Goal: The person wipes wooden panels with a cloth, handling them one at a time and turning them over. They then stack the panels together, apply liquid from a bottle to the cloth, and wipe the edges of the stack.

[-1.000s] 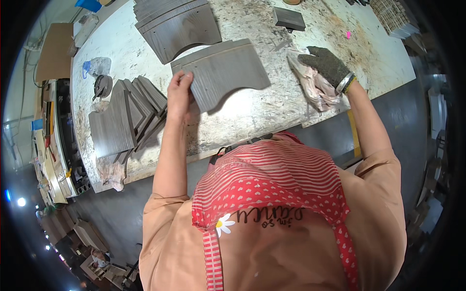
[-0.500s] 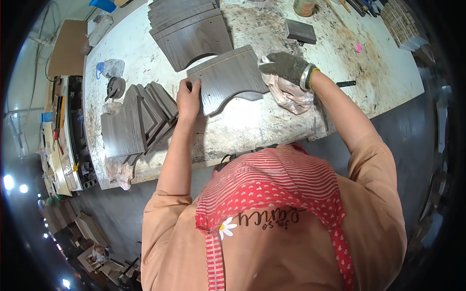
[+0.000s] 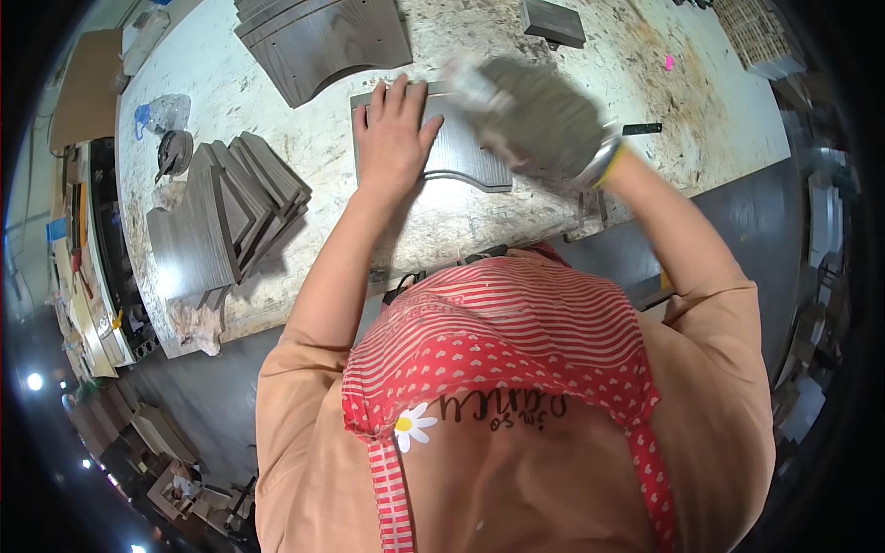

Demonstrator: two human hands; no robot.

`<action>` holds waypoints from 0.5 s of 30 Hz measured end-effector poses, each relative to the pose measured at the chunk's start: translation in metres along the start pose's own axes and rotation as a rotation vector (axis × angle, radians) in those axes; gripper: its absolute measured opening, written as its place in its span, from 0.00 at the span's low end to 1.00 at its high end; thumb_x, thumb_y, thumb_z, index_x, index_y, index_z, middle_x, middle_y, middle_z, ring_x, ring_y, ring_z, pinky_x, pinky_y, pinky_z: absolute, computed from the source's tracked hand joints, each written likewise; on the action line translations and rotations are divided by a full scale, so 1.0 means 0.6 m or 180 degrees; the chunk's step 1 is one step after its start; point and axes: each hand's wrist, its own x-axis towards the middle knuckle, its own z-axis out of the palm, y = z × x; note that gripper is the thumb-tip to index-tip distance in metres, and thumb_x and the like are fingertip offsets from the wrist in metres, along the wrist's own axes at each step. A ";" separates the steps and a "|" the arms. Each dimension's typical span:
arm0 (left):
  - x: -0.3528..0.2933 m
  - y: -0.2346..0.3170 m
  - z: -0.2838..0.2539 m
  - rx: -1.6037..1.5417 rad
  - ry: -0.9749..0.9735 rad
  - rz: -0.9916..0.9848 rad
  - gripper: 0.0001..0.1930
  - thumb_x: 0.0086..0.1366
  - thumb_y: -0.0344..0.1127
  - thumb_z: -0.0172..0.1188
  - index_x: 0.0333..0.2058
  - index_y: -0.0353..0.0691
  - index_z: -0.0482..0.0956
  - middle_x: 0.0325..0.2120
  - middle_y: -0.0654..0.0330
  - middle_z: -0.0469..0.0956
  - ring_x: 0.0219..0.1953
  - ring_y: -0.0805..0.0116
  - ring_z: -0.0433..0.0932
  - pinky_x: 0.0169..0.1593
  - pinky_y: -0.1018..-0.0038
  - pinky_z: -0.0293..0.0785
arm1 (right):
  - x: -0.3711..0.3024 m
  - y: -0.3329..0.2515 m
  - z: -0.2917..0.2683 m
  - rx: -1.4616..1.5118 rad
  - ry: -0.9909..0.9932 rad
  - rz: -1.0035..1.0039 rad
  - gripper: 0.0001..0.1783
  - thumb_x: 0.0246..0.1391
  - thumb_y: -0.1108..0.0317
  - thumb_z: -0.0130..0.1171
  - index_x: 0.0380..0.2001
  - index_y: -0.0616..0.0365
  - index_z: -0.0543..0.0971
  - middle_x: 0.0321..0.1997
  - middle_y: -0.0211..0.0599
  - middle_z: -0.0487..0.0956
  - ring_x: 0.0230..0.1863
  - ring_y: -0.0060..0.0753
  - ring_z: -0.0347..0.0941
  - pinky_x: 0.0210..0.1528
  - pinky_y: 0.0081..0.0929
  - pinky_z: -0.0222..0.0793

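A grey wood-grained board (image 3: 466, 152) with a curved cut-out edge lies flat on the worktable. On its left part rests my bare left hand (image 3: 392, 138), palm down with fingers spread, pressing the board. My right hand (image 3: 544, 115), in a dark work glove, is smeared by motion over the board's right end. A whitish rag (image 3: 470, 88) shows at its fingertips, and most of it is hidden by the glove.
More grey shaped boards stand in a stack (image 3: 327, 46) beyond and in a leaning pile (image 3: 194, 244) at left. A round tin (image 3: 173, 152) and a plastic bag (image 3: 168, 112) lie behind that pile. A small dark block (image 3: 553, 23) sits at far right, near a woven basket (image 3: 742, 32).
The board has gone from tilted up to flat on the table. My left hand shifted from gripping its edge to lying on top. My right hand swung in over the board with the rag.
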 end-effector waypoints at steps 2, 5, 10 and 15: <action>0.002 0.003 0.009 0.0041 0.0092 0.0207 0.26 0.64 0.51 0.50 0.58 0.48 0.66 0.61 0.57 0.61 0.64 0.52 0.56 0.62 0.48 0.51 | -0.032 -0.035 0.086 -0.0191 -0.0720 0.0033 0.11 0.53 0.70 0.51 0.41 0.55 0.76 0.40 0.39 0.76 0.39 0.39 0.75 0.41 0.34 0.74; -0.002 0.010 0.000 0.0056 0.0031 0.0122 0.26 0.64 0.50 0.50 0.58 0.48 0.66 0.61 0.56 0.62 0.64 0.52 0.56 0.62 0.48 0.51 | -0.065 -0.054 0.045 0.0110 -0.1125 -0.0137 0.09 0.56 0.67 0.54 0.39 0.52 0.78 0.39 0.38 0.77 0.40 0.37 0.75 0.46 0.35 0.72; 0.000 0.009 0.003 0.0063 0.0091 0.0104 0.25 0.64 0.49 0.51 0.58 0.47 0.66 0.60 0.56 0.62 0.63 0.51 0.57 0.62 0.48 0.51 | -0.115 0.030 0.015 0.0210 -0.1509 0.1149 0.22 0.58 0.63 0.51 0.57 0.48 0.70 0.46 0.40 0.76 0.46 0.40 0.72 0.51 0.36 0.69; 0.001 0.009 -0.002 0.0184 0.0064 0.0135 0.26 0.65 0.49 0.49 0.59 0.48 0.65 0.60 0.56 0.62 0.63 0.51 0.58 0.62 0.49 0.52 | -0.061 -0.043 0.058 0.0181 -0.0804 -0.0055 0.17 0.57 0.64 0.51 0.50 0.56 0.72 0.44 0.44 0.76 0.44 0.42 0.73 0.50 0.35 0.69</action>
